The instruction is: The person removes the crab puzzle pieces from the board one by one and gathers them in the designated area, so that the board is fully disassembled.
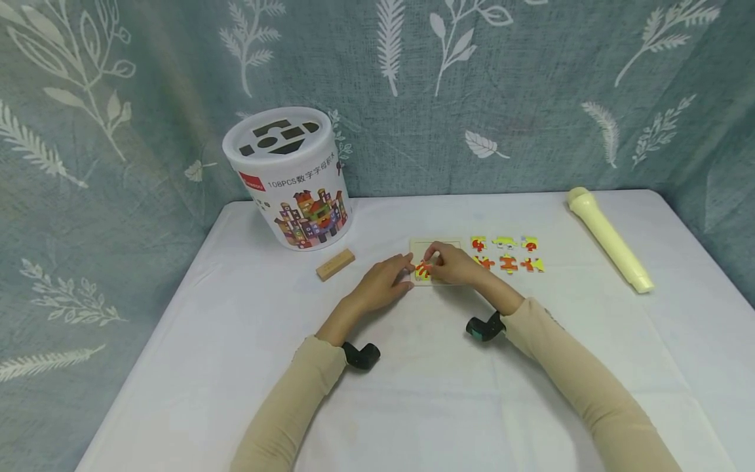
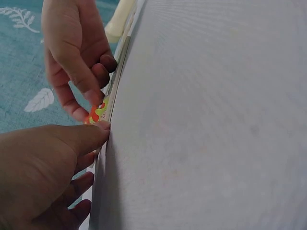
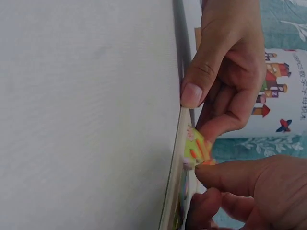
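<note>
A shallow wooden puzzle board [image 1: 417,246] lies on the table, with a red and yellow puzzle piece [image 1: 422,271] at its near left corner. My left hand [image 1: 380,285] holds the board's left side; its thumb is at the near corner and its index finger reaches beside the piece. From the right, my right hand [image 1: 453,265] reaches over the board and pinches a puzzle piece [image 3: 195,146] between thumb and index finger. In the right wrist view this yellow-green piece with orange marks stands tilted above the board's rim. The right hand covers much of the board's middle.
Several loose puzzle pieces [image 1: 508,263] lie in two rows right of the board. A wooden block [image 1: 335,265] rests to the left, before a large white block bucket [image 1: 289,180]. At the far right lies a pale yellow stick [image 1: 610,239]. A patterned curtain [image 1: 413,131] hangs behind.
</note>
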Demonstrator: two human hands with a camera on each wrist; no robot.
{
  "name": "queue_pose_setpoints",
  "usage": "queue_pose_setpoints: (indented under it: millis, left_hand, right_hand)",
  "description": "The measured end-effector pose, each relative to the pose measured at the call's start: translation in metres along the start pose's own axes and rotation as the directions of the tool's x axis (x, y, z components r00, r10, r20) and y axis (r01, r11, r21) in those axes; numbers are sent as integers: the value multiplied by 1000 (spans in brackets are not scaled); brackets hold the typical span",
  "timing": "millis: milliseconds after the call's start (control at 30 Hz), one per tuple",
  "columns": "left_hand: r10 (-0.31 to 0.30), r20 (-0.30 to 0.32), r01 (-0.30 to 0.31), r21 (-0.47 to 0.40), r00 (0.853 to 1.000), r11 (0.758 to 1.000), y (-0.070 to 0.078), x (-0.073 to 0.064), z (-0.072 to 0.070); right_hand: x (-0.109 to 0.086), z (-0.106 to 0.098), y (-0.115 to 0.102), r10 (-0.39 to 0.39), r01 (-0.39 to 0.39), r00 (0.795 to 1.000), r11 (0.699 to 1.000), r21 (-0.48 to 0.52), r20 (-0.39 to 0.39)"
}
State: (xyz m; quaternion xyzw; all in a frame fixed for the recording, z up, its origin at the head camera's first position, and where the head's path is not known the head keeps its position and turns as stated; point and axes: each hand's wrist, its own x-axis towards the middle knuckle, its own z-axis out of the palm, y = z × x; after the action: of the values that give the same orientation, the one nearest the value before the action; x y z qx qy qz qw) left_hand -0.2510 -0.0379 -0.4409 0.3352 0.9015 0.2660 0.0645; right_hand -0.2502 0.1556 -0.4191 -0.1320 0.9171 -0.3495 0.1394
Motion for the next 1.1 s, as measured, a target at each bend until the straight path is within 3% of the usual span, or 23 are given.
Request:
queue_pose_setpoints:
  millis: [300,600,867,1100]
  left_hand:
    - [-22,6,22,1,1000,1000,1,-1,0]
    - [-24,13,23,5,1000,1000,4,-2,-1]
    - [-53,10,53,32,999,998,5,-2,-1]
    - [-37,10,37,22,999,999,5,-1,1]
  right_hand:
    - [-2,-2,0,-15,14,997,1000,-5,-82]
    - [-18,-25,19,15,2,993,990,144,-119]
    - [-53,-60,54,173,-146,977,970,196,-128]
    - [-68,-62,73,220,-208,973,966,154,-65]
